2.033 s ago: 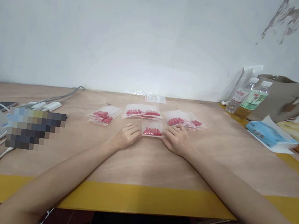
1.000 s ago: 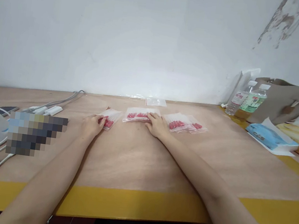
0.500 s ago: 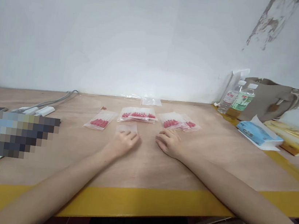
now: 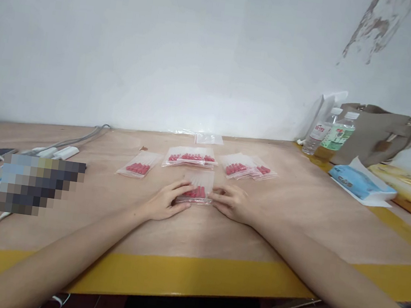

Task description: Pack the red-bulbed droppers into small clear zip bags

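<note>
Between my hands, a clear zip bag [image 4: 199, 193] with red tube-shaped pieces in its lower part lies near the middle of the table. My left hand [image 4: 169, 201] grips its left side, fingers over the bag and thumb at the lower edge. My right hand [image 4: 232, 203] has curled fingers pressed to the bag's right edge. Behind it lie similar filled bags: an overlapping pile [image 4: 189, 158], a fanned group [image 4: 243, 168] to the right and a smaller stack [image 4: 139, 164] to the left. Whether the gripped bag is single or stacked, I cannot tell.
Clear empty-looking bags [image 4: 209, 139] lie by the wall. At right stand two bottles [image 4: 336, 138], a grey handbag [image 4: 371, 133], a blue tissue pack [image 4: 362, 184] and a yellow pack [image 4: 407, 188]. Cables [image 4: 78, 140] and a blurred-out object [image 4: 40, 185] are at left. Yellow tape [image 4: 189, 275] lines the front edge.
A filled zip bag now shows between my hands, where bare table was. My left hand has turned and its fingers have spread onto the bag. The right fingers have come to its edge.
</note>
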Available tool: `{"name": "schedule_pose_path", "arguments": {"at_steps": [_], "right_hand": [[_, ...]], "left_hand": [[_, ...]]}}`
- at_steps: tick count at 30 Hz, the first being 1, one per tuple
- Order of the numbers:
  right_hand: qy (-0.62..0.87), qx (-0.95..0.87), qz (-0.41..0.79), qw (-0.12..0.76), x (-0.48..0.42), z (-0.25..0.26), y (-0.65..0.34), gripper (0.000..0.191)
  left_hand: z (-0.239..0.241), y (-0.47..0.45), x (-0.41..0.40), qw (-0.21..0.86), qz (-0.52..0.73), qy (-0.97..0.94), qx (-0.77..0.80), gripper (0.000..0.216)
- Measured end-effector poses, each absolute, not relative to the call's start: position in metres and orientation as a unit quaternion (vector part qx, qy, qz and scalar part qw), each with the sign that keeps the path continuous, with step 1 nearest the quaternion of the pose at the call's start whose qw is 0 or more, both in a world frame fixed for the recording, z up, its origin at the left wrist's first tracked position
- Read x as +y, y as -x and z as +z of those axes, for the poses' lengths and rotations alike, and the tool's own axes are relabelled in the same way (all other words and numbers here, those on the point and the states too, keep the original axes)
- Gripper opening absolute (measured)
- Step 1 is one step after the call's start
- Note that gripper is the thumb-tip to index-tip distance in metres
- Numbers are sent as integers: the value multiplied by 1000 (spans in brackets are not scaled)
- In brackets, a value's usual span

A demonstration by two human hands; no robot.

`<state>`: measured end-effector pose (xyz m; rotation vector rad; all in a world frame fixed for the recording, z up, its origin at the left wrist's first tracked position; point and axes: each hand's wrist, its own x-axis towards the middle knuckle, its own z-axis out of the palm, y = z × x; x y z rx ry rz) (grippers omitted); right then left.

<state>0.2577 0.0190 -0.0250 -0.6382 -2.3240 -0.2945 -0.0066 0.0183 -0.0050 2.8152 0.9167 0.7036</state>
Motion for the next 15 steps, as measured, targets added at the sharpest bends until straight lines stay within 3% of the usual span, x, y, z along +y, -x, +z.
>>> {"name": "schedule_pose_path", "arguments": {"at_steps": [4,11,15], "right_hand": [[234,-901,-171,322,23,-25,-250,21],[294,-885,-178,313,37,-22,-272,17],[274,-885,-210,311,37,-21,-270,19]], "left_hand": [[-10,-6,21,59,243,-917,311,35],[-13,-24,26,46,256,-912,318,45],[-18,-19,31,-28,298,-914,274,33]]}}
